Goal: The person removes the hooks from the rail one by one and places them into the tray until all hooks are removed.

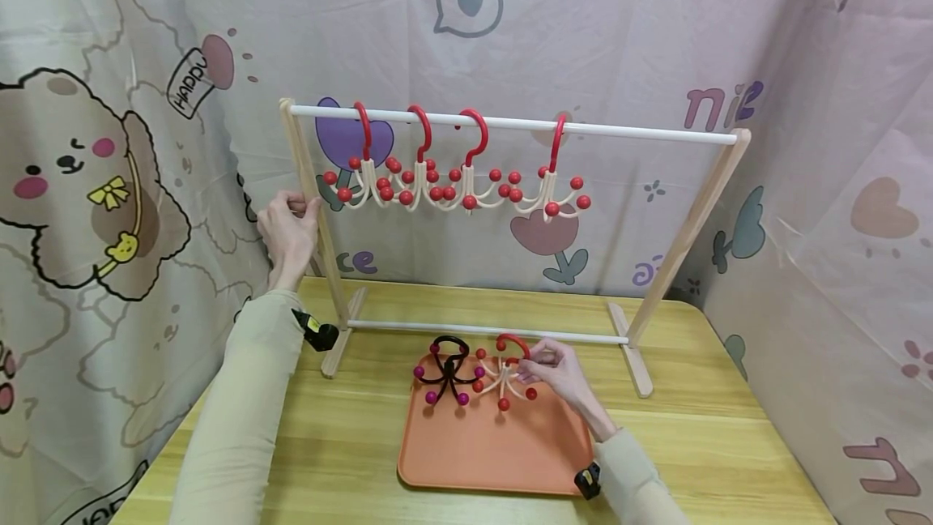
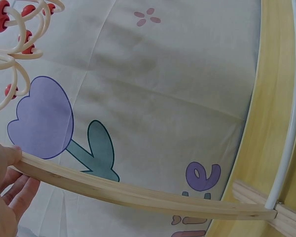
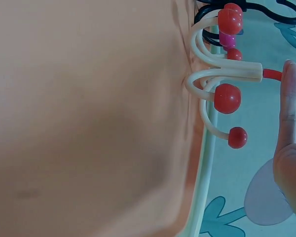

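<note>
My left hand (image 1: 289, 232) grips the left wooden upright (image 1: 328, 258) of a rack, thumb on one side and fingers on the other in the left wrist view. My right hand (image 1: 561, 379) pinches the red hook of a cream multi-arm hanger (image 1: 504, 379) with red ball tips. That hanger is at the far part of an orange tray (image 1: 496, 460); its prongs (image 3: 227, 74) point down toward the tray. Beside it, to the left, is a black hanger (image 1: 449, 371) with magenta balls. Several matching cream hangers (image 1: 470, 177) hang by red hooks from the white top rod (image 1: 641, 130).
The rack's lower white rod (image 1: 488, 330) runs behind the tray, between wooden feet (image 1: 631, 351) on the wood-grain table (image 1: 700, 428). Printed curtains (image 1: 466, 47) enclose the back and both sides. The hung hangers sit left of the rod's right third.
</note>
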A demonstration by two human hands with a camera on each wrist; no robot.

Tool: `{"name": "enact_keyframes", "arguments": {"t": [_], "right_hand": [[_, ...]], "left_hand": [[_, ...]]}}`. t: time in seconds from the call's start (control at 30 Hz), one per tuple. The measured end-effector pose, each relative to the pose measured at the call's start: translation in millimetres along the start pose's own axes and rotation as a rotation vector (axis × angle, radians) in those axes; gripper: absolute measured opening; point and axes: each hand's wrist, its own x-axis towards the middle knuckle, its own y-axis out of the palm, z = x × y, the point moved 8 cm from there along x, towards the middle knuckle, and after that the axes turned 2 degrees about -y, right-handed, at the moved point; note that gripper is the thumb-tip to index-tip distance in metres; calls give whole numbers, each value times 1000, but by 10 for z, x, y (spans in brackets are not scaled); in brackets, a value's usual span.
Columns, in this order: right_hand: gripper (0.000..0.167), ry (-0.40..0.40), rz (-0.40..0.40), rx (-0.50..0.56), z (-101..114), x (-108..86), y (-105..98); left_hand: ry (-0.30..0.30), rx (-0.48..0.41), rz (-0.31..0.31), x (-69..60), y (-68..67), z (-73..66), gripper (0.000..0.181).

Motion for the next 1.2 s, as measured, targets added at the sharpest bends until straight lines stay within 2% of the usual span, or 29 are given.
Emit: {"name": "enact_keyframes", "arguments": {"t": [0.33,0.87,1.2], "right_hand": [[27,15,9,7,-37,8,17],[28,-6,39,-15,-40,6,15],[29,11,22,-11,-55,7,-2]], "left_hand": [[2,4,-4,-3,-1,-4,32],[2,1,-9,-4,0,-9,32],[4,-2,-10,-11,-1,-10,31]]}}
